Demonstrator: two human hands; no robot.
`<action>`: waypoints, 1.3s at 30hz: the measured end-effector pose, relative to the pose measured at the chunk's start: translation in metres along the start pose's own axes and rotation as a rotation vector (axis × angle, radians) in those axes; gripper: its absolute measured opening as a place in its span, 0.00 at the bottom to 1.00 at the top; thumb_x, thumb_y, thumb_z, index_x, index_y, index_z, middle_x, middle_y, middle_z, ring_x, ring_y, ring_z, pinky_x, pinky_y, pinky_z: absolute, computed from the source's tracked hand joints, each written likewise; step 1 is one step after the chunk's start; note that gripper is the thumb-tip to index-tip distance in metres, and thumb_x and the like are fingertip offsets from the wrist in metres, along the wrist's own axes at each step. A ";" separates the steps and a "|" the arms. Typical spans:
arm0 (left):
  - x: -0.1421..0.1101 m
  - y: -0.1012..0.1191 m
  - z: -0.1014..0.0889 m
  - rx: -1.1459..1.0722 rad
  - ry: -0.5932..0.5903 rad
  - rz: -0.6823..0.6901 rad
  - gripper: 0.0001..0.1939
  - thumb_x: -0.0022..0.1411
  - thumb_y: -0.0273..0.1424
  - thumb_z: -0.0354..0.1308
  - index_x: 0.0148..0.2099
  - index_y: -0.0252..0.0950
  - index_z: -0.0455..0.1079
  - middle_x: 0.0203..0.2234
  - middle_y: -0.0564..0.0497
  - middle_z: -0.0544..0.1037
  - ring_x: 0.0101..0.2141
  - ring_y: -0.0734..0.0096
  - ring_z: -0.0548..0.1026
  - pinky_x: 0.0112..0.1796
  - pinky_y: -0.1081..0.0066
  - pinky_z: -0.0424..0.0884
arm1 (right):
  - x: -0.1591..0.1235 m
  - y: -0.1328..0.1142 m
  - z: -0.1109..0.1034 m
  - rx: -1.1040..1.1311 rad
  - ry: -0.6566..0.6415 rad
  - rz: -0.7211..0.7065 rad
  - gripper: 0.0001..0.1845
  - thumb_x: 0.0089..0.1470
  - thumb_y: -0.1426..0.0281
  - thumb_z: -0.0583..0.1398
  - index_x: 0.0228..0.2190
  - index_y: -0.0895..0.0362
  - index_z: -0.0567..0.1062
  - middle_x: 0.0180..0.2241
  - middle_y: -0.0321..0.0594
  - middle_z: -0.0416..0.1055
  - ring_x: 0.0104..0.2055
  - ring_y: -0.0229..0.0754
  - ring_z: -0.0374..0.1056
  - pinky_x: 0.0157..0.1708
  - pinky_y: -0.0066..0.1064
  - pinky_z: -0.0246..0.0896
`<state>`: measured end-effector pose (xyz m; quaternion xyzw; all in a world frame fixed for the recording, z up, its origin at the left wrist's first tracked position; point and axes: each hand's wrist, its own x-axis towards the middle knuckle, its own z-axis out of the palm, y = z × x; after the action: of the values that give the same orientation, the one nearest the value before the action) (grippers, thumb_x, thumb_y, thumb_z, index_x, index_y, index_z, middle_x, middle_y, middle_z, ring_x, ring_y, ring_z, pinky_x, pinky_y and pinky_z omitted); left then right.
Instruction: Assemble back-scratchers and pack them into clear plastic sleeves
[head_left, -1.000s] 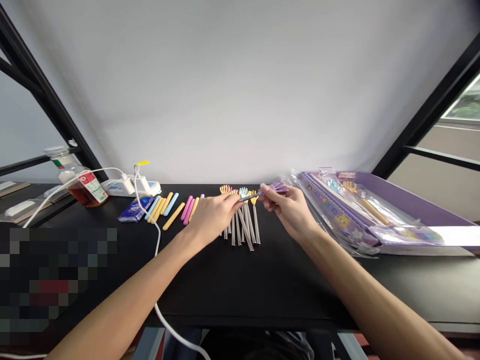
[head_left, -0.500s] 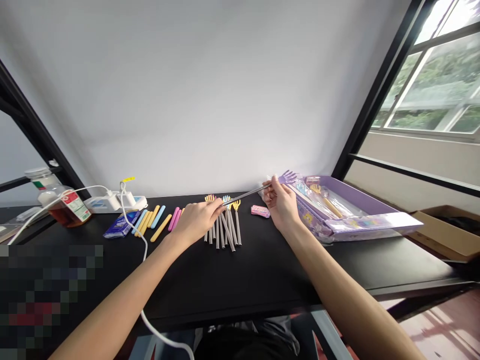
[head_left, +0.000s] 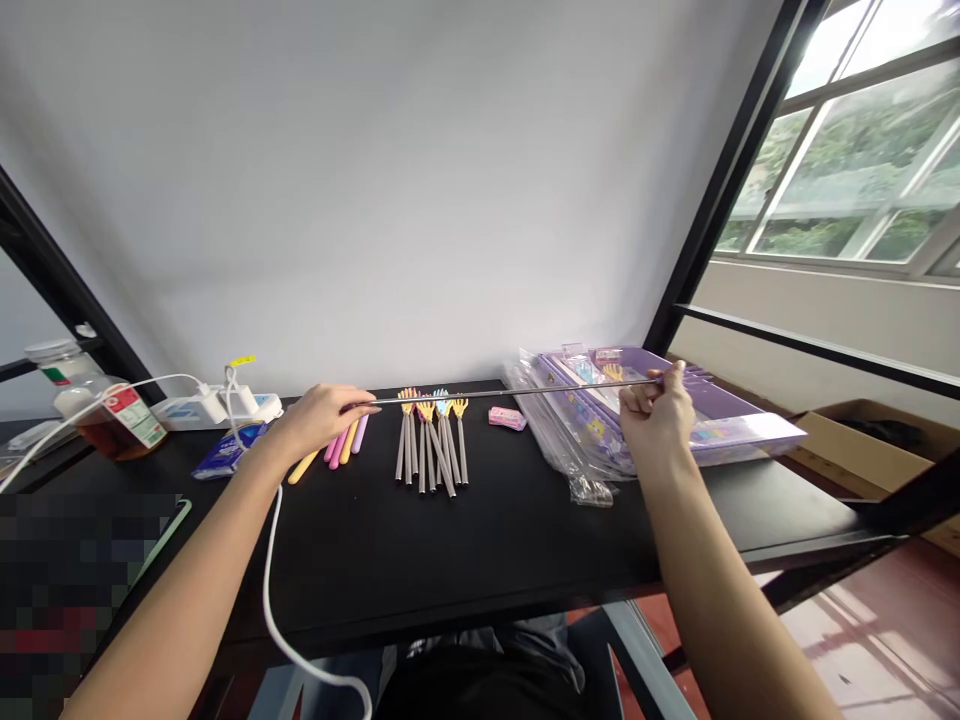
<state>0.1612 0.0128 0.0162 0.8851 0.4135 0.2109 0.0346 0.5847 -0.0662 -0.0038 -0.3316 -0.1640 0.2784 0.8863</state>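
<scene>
A telescopic back scratcher (head_left: 487, 395) with a thin metal rod is stretched level above the desk, drawn out long. Its far-left end sits in the closed fingers of my left hand (head_left: 319, 415). My right hand (head_left: 660, 405) grips it near the purple claw head, which overlaps the purple box behind. Between my hands, on the desk, lies a bunch of metal-handled back scratchers (head_left: 431, 450) with coloured claw heads. Pink, yellow and lilac handle sleeves (head_left: 347, 440) lie beside my left hand, which partly covers the group. A small pink packet (head_left: 507, 418) rests right of the bunch.
An open purple box (head_left: 731, 435) with clear plastic wrapping (head_left: 555, 455) is at the right. Leftward are a blue packet (head_left: 225, 452), a power strip (head_left: 180, 412), a bottle (head_left: 112, 415) of brown liquid and a white cable (head_left: 274, 600) crossing the desk (head_left: 465, 560).
My hands have moved apart, left hand leftward and right hand rightward. The back scratcher's rod has lengthened and turned from slanted to nearly level. The view has shifted slightly.
</scene>
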 end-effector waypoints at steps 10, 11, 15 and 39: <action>0.033 0.097 0.039 -0.004 0.177 0.425 0.19 0.75 0.36 0.49 0.35 0.35 0.76 0.26 0.49 0.79 0.28 0.69 0.76 0.31 0.71 0.68 | -0.095 0.036 0.033 -0.200 -0.519 0.155 0.24 0.49 0.50 0.70 0.23 0.58 0.75 0.15 0.29 0.58 0.16 0.28 0.48 0.14 0.26 0.42; 0.034 0.104 0.040 0.017 0.175 0.428 0.18 0.74 0.35 0.50 0.34 0.35 0.75 0.25 0.50 0.78 0.27 0.69 0.75 0.30 0.71 0.66 | -0.102 0.040 0.035 -0.210 -0.563 0.193 0.24 0.51 0.50 0.69 0.24 0.58 0.75 0.16 0.30 0.60 0.16 0.29 0.49 0.15 0.26 0.44; 0.031 0.112 0.043 0.055 0.176 0.350 0.15 0.73 0.34 0.53 0.33 0.35 0.73 0.24 0.53 0.75 0.26 0.69 0.74 0.29 0.71 0.64 | -0.111 0.047 0.041 -0.261 -0.566 0.274 0.22 0.49 0.51 0.70 0.25 0.57 0.75 0.17 0.31 0.62 0.17 0.30 0.52 0.15 0.26 0.49; 0.003 -0.044 -0.018 0.102 -0.017 -0.363 0.14 0.60 0.40 0.59 0.41 0.42 0.84 0.35 0.47 0.84 0.37 0.56 0.79 0.35 0.68 0.67 | 0.029 0.022 0.045 0.011 0.159 -0.057 0.23 0.65 0.67 0.61 0.23 0.53 0.57 0.15 0.23 0.51 0.16 0.27 0.48 0.17 0.18 0.56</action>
<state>0.1242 0.0415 0.0234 0.7983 0.5762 0.1726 0.0307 0.5779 -0.0128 0.0170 -0.3432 -0.1012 0.2268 0.9058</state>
